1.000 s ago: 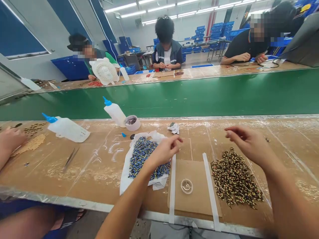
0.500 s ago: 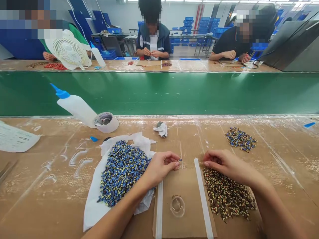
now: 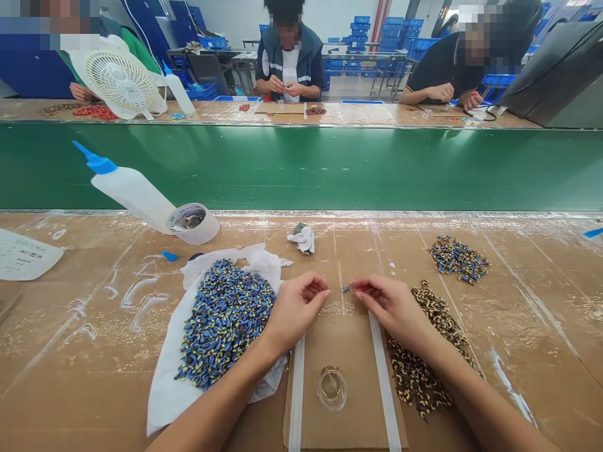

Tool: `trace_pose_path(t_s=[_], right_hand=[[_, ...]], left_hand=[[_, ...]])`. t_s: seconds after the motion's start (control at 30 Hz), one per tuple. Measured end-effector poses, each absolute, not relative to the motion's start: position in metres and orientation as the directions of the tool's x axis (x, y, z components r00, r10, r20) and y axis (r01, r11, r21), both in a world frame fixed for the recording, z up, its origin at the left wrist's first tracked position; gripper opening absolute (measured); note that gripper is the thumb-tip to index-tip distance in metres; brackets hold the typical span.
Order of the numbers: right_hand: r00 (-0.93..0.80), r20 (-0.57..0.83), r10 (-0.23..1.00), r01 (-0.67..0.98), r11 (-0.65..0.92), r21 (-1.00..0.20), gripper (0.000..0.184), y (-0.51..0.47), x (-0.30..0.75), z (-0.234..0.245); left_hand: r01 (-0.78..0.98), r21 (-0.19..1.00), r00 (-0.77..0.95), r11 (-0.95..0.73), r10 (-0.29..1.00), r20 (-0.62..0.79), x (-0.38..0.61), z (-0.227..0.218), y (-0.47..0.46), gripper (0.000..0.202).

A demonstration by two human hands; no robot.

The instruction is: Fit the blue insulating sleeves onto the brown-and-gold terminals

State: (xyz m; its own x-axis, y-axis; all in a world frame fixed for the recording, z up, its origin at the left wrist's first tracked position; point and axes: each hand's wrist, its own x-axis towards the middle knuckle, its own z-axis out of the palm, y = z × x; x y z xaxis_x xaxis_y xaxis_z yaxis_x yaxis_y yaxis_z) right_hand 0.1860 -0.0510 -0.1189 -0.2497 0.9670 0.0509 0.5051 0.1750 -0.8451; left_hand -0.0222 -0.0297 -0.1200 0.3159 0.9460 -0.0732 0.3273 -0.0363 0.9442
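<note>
Both hands have drawn together above the cardboard sheet (image 3: 348, 345), and the small blue piece (image 3: 345, 289), pinched in the right hand's (image 3: 391, 307) fingers (image 3: 360, 286), now lies crosswise, its free end pointing at the left hand (image 3: 294, 311). Left fingers (image 3: 320, 294) are curled closed, though whether they hold anything is too small to tell. A blue pile (image 3: 226, 320) and a dark pile (image 3: 424, 367) flank the hands on the surface (image 3: 94, 351).

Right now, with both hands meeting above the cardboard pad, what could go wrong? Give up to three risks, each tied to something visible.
1. The small blue piece between the left hand and right hand is tiny; it may slip from the fingertips.
2. The right forearm lies over the dark speckled pile; a sweep could scatter it.
3. The clear dish sits near both wrists and might be knocked.
</note>
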Motion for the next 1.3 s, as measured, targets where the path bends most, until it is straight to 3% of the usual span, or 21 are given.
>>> trace_pose_path(t_s=[0.13,0.23,0.47,0.63,0.97,1.07,1.17,1.3], right_hand=[[-0.278,0.071,0.958,0.642,0.240,-0.728,0.022,-0.048,0.193,-0.119],[-0.313,0.077,0.946,0.706,0.286,-0.647,0.029,-0.046,0.185,-0.125],[-0.337,0.081,0.938,0.824,0.335,-0.457,0.014,-0.041,0.171,-0.131],[-0.353,0.095,0.931,0.765,0.346,-0.543,0.014,-0.044,0.176,-0.123],[-0.292,0.064,0.954,0.675,0.253,-0.693,0.017,-0.044,0.198,-0.105],[-0.285,0.052,0.957,0.655,0.234,-0.718,0.016,-0.048,0.201,-0.101],[-0.324,0.006,0.946,0.602,0.211,-0.770,0.017,-0.055,0.197,-0.095],[-0.550,-0.089,0.831,0.494,0.237,-0.837,0.015,-0.071,0.180,-0.088]], left_hand=[[0.491,0.842,0.382,-0.223,0.924,0.022,-0.022,-0.120,-0.031,0.008],[0.524,0.811,0.401,-0.261,0.915,0.035,-0.021,-0.119,-0.032,0.010],[0.548,0.777,0.444,-0.311,0.895,0.044,-0.022,-0.119,-0.032,0.009],[0.590,0.688,0.512,-0.422,0.855,0.085,-0.021,-0.125,-0.034,0.018],[0.753,0.290,0.592,-0.590,0.801,0.093,-0.013,-0.123,-0.041,0.014],[0.730,0.339,0.600,-0.593,0.794,0.098,-0.021,-0.121,-0.040,0.013],[0.679,0.540,0.531,-0.498,0.841,0.109,-0.027,-0.119,-0.037,0.010],[0.603,0.709,0.430,-0.367,0.898,0.099,-0.029,-0.116,-0.034,0.013]])
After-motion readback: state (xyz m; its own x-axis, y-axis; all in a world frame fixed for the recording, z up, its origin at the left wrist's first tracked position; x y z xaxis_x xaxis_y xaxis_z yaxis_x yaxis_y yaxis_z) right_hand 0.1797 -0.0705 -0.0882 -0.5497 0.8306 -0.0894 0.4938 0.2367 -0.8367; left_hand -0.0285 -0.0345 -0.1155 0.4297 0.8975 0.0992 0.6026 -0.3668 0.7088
